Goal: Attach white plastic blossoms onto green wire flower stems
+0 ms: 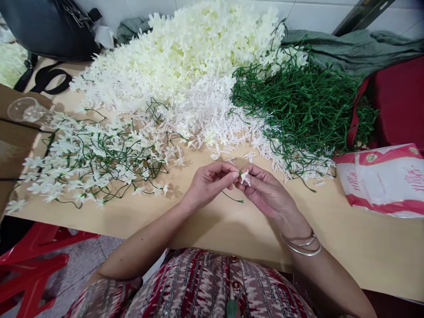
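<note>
Over the near middle of the table my two hands meet fingertip to fingertip. My left hand pinches a thin green plastic stem, whose free end hangs below the fingers. Between thumb and fingers of my right hand is a small white artificial flower, at the top of that stem. The fingers hide where stem and flower join. Just beyond my hands lie loose white stamen pieces and a big heap of cream petals.
Stemmed white flowers are piled at left, near a clear plastic cup. Tangled green stems lie at right, beside a pink-and-white packet and a red bag. A black bag stands back left; red stools are below.
</note>
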Demonstrator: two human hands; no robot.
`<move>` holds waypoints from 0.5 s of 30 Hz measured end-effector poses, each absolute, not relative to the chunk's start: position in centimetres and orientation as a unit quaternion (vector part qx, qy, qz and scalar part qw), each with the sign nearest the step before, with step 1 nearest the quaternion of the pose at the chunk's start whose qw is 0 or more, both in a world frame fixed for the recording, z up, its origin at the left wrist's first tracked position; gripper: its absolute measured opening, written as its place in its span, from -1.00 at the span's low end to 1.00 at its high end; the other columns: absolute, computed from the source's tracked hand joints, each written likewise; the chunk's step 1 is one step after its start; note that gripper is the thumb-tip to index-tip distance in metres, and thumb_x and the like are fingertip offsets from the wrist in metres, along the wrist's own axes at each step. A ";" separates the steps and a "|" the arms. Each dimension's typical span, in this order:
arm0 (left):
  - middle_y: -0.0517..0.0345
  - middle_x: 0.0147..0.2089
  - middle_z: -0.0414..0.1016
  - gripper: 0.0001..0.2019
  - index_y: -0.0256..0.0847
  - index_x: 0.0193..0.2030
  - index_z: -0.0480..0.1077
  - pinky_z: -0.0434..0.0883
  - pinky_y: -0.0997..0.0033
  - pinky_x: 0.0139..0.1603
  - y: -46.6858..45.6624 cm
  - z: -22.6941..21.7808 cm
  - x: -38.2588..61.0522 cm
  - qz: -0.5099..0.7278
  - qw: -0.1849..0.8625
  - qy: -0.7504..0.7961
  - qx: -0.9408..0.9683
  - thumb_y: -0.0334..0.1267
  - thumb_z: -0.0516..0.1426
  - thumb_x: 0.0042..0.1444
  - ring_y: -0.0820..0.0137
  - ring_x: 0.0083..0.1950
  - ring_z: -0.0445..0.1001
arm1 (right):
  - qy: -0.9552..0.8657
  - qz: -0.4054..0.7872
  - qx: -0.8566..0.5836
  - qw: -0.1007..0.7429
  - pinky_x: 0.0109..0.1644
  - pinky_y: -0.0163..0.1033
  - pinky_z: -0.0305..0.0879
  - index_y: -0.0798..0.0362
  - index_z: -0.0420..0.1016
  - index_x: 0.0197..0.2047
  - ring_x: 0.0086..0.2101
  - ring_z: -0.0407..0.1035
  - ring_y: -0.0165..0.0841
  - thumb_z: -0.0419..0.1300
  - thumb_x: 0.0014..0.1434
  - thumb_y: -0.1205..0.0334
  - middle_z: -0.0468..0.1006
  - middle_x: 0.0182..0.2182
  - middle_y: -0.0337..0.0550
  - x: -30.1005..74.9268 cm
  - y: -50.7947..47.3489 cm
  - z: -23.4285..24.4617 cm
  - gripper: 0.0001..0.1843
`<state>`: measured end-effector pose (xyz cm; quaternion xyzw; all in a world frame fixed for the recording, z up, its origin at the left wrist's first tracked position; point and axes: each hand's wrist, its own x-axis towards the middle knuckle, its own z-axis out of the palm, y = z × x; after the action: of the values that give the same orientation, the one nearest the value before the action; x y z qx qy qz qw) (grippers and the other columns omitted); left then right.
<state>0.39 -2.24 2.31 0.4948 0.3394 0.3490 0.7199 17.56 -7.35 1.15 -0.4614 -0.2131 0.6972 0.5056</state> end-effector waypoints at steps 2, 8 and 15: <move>0.15 -0.35 0.57 -0.61 -0.20 -0.28 0.57 0.52 0.41 -0.25 -2.2 2.1 0.3 0.338 0.732 0.330 0.490 0.12 0.40 0.10 0.45 -0.36 0.52 | -0.216 0.700 -0.460 0.501 -0.24 -0.20 0.46 -0.09 0.65 -0.36 -0.41 0.40 -0.37 0.61 -0.09 -0.02 0.55 -0.46 -0.30 17.6 -7.3 1.2 -0.67; 0.13 -0.34 0.58 -0.64 -0.21 -0.26 0.57 0.56 0.41 -0.20 -2.2 1.4 0.1 0.333 0.733 0.320 0.499 0.09 0.37 0.16 0.43 -0.32 0.56 | -0.225 0.715 -0.451 0.485 -0.16 -0.17 0.48 -0.06 0.64 -0.38 -0.36 0.46 -0.35 0.62 -0.09 0.00 0.59 -0.44 -0.28 17.7 -7.1 1.5 -0.67; 0.11 -0.32 0.62 -0.66 -0.20 -0.22 0.59 0.57 0.42 -0.20 -2.8 1.0 0.0 0.345 0.713 0.335 0.511 0.07 0.35 0.22 0.43 -0.33 0.58 | -0.227 0.722 -0.437 0.486 -0.14 -0.12 0.46 -0.07 0.62 -0.36 -0.36 0.45 -0.33 0.61 -0.05 -0.01 0.58 -0.44 -0.27 17.6 -7.0 1.1 -0.67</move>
<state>0.02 -2.80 1.01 0.5108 0.3346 0.3445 0.7130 17.58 -7.01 1.14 -0.4368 -0.2275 0.7221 0.4859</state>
